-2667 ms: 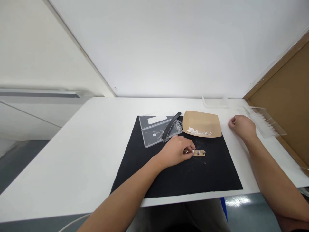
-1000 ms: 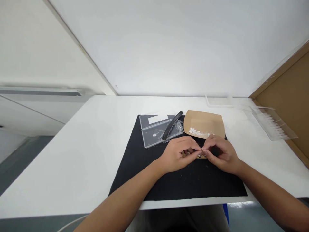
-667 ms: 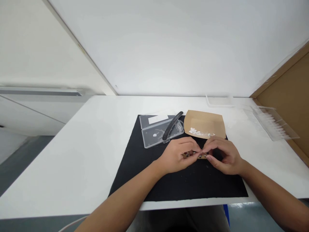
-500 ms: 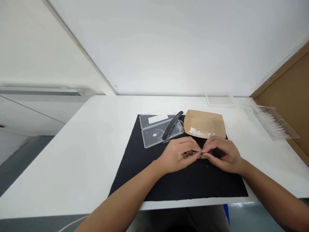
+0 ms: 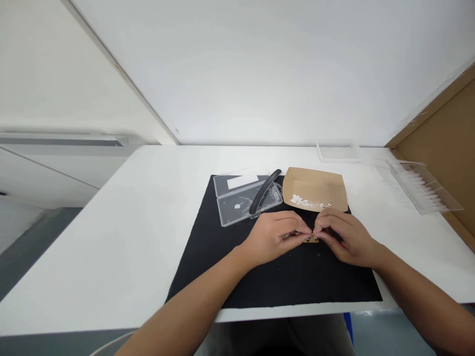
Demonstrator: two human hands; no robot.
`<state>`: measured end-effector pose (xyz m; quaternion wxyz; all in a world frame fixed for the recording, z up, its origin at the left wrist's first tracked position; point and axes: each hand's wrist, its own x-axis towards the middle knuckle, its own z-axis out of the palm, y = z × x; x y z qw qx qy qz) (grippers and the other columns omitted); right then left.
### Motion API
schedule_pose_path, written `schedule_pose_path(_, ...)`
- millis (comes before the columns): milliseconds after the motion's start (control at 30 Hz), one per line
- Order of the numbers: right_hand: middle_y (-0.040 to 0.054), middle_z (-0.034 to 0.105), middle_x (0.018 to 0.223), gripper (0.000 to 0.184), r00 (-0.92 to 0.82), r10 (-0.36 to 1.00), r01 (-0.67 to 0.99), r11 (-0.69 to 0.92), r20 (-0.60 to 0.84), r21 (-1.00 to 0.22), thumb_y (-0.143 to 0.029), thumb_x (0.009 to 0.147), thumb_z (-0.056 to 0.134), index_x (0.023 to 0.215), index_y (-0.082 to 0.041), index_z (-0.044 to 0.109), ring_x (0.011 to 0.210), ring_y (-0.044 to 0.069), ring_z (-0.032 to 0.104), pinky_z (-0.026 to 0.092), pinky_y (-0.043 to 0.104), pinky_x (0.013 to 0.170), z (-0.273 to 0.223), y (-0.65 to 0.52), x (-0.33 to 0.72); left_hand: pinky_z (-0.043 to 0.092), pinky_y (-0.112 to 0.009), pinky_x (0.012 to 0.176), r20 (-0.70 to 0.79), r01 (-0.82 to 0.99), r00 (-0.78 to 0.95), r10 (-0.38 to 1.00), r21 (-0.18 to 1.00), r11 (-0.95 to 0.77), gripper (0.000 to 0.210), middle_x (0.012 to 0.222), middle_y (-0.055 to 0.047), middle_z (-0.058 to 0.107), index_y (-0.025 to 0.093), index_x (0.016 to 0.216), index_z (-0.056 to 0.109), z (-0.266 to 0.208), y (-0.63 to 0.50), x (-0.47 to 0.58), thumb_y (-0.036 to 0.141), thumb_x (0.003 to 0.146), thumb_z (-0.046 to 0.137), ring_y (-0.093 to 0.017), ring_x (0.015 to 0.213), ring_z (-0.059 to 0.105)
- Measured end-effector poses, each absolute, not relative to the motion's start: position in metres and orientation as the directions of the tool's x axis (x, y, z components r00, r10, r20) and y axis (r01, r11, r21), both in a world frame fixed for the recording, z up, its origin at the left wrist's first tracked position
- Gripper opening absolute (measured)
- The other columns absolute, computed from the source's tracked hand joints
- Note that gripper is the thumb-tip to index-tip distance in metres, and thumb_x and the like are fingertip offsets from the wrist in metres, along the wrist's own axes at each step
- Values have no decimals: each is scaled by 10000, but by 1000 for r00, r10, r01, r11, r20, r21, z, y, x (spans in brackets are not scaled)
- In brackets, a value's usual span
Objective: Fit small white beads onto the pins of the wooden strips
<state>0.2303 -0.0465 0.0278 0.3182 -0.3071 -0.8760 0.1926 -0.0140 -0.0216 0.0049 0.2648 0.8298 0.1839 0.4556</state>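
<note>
Over the black mat (image 5: 282,282), my left hand (image 5: 276,236) and my right hand (image 5: 343,236) meet at the fingertips. Each is closed in a pinch, and what lies between the tips is too small to make out. Under the fingers sits a small tan strip (image 5: 313,239) with shiny metal bits on it, partly hidden by my left hand. Just beyond my right hand stands a brown paper tray (image 5: 315,180) holding small white pieces (image 5: 300,200). A curved black nail file (image 5: 264,192) lies across an open clear plastic case (image 5: 228,207), behind my left hand.
At the right of the white table (image 5: 122,247) lies a clear box with rows of pale nail-tip shapes (image 5: 423,190). Another clear tray (image 5: 338,154) stands by the back wall. A brown board (image 5: 445,133) borders the right side.
My right fingertips have shifted slightly right, a little apart from my left ones. More of the tan strip shows between the hands. The tray, case and file stay in place.
</note>
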Motion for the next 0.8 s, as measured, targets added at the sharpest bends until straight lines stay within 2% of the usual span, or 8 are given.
schedule_pose_path(167,44,666,935,72,-603,690,521,721,401,-457,-187,1040,575,1076,-241,606,781,184,615,495,306,670,35,-45,246,604,-290,791,656,118,534,533,567,-815,71,910,-56,806,184,990,763,1,-20,-14,254,992,746,-163,846,755)
schedule_pose_path(367,49,705,999,55,-603,715,681,692,353,-240,-259,1079,565,1090,-232,613,748,176,619,443,302,624,44,-45,258,546,-408,904,588,295,568,577,509,-809,340,992,-83,803,174,1097,760,-4,-24,-4,439,900,843,-251,979,722)
schedule_pose_path(500,43,695,939,120,-622,741,690,672,252,-270,-282,1096,528,1048,-233,626,712,174,612,427,302,612,43,-47,256,518,-383,872,508,348,614,604,512,-785,329,1019,-83,804,173,1110,751,-12,-30,5,440,926,812,-247,993,722)
schedule_pose_path(633,45,696,931,135,-644,728,667,685,234,-293,-284,1090,534,1030,-235,644,733,182,630,442,303,621,41,-47,254,474,-362,796,426,414,632,647,521,-747,226,981,-67,801,176,1089,747,-17,-34,10,374,980,752,-225,935,716)
schedule_pose_path(800,48,704,969,132,-663,720,667,692,204,-274,-289,1094,526,1042,-234,633,771,189,647,460,316,634,39,-47,256,420,-363,780,424,463,633,647,463,-756,209,911,-43,782,197,986,764,-18,-33,11,406,980,754,-208,871,691)
